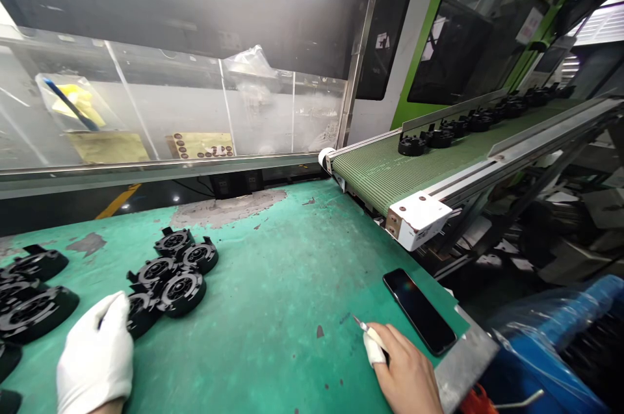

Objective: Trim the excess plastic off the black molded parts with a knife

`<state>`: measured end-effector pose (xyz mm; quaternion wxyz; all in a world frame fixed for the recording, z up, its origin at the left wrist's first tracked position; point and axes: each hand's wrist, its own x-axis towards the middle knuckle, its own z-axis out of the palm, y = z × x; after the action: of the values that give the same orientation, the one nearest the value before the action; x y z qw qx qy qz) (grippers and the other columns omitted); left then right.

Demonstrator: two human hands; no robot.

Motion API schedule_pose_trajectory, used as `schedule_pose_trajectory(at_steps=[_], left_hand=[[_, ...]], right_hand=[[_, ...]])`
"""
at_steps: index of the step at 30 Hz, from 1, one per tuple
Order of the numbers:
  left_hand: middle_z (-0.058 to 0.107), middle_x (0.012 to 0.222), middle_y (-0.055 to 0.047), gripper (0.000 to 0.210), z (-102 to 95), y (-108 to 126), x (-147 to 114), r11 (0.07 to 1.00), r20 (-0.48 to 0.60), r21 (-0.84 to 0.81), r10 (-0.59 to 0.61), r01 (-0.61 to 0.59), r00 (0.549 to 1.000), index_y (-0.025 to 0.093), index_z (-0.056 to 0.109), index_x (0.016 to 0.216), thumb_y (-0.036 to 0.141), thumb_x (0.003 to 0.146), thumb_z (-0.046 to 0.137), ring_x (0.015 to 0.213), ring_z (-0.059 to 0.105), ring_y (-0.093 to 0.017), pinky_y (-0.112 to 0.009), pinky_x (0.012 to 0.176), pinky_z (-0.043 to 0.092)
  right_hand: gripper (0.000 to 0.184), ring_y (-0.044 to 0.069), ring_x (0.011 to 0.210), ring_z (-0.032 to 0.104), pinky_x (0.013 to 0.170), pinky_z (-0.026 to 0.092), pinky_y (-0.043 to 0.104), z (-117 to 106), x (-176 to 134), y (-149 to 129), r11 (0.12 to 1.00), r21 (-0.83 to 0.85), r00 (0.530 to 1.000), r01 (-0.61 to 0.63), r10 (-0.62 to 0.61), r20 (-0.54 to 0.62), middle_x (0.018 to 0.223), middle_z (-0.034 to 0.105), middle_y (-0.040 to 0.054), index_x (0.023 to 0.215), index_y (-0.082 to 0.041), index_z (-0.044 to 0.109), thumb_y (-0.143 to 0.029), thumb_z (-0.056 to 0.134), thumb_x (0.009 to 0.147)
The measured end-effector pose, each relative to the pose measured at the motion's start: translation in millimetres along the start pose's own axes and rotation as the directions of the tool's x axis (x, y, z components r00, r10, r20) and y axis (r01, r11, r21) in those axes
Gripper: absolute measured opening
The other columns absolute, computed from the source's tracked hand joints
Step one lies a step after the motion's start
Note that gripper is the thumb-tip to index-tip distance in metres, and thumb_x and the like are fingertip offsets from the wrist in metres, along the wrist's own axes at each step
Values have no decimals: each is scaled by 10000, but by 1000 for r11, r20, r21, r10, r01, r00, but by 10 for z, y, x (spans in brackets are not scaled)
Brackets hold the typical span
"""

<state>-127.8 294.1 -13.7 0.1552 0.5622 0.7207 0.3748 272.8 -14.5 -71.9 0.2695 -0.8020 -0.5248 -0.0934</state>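
My left hand [97,355], in a white glove, has its fingers curled together against the left side of a black round plastic part [141,315]. The glove hides whether the fingertips grip that part. It lies in a small cluster with several similar black round parts [182,290] on the green tabletop [273,310]. My right hand [407,365] is bare except for a white cover on the thumb. It is closed around a slim trimming knife [363,325], whose short pointed tip sticks out to the left above the table. Most of the handle is hidden by the fingers.
More black round parts [39,313] lie at the left edge. A black phone [419,310] rests near my right hand. Behind, a green conveyor belt [375,170] carries a row of black parts. A blue plastic-lined bin [541,368] stands at the lower right.
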Motion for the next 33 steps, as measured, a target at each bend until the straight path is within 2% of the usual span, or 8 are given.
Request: schedule_pose_trajectory(at_steps=[33], left_hand=[[575,1445,-100,658,-1,-9,5,1000,8,4,5,-5,1000,248,604,1300,721,925,343,1346,514,-348,-507,1159,379]], right_hand=[[290,222,807,706,619,494,298,-11,1,-6,1000,3,998,-30,30,56,957,719,35,1143,-304,666,-302,430,975]])
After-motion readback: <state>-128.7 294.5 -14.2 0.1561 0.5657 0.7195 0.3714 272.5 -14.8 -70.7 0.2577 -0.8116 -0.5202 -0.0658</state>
